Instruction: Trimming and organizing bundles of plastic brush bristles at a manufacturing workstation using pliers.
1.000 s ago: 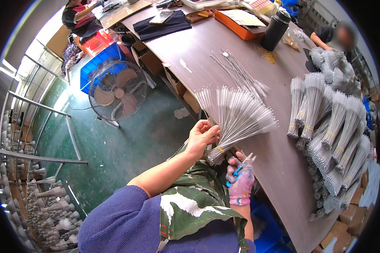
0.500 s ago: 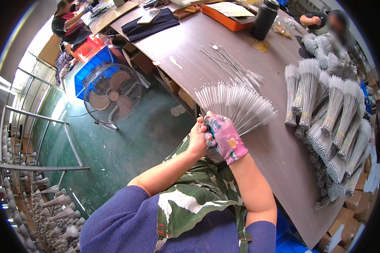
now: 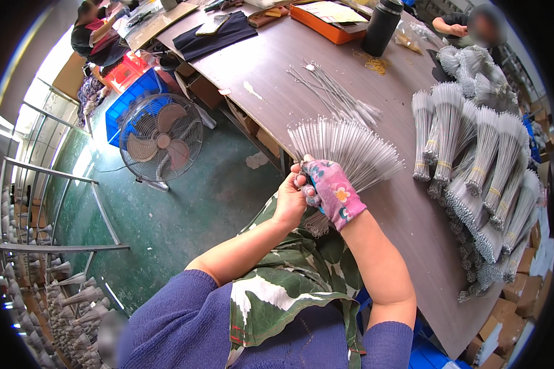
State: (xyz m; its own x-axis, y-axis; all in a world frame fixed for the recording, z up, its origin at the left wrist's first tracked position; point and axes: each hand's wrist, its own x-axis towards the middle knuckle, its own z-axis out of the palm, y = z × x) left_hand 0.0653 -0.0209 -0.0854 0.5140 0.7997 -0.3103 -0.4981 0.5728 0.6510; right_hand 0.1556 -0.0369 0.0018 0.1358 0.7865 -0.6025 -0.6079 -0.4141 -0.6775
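Observation:
My right hand point(image 3: 333, 195), in a pink flowered fingerless glove, is closed round a bundle of thin wire straw brushes point(image 3: 351, 146). Their white bristle ends fan out over the table edge, and the looped wire ends show below the glove. My bare left hand point(image 3: 290, 202) meets the right fingertips at the left side of the bundle. Its fingers are pinched together on the brush stems; exactly how many stems they grip is hidden. Beyond the fan, several loose straw brushes point(image 3: 335, 92) lie on the table.
Tied brush bundles point(image 3: 452, 126) are heaped on the table's right. Farther back stand a black bottle point(image 3: 383, 27), an orange tray point(image 3: 321, 26) and a dark cloth point(image 3: 212, 43) with a phone. A floor fan point(image 3: 163, 141) and metal rack point(image 3: 64, 248) are left. Two people sit farther off.
Both hands stay together at the bundle. My right wrist and forearm have shifted slightly right, and the fan of bristles has spread a little differently. The whole view has shifted slightly.

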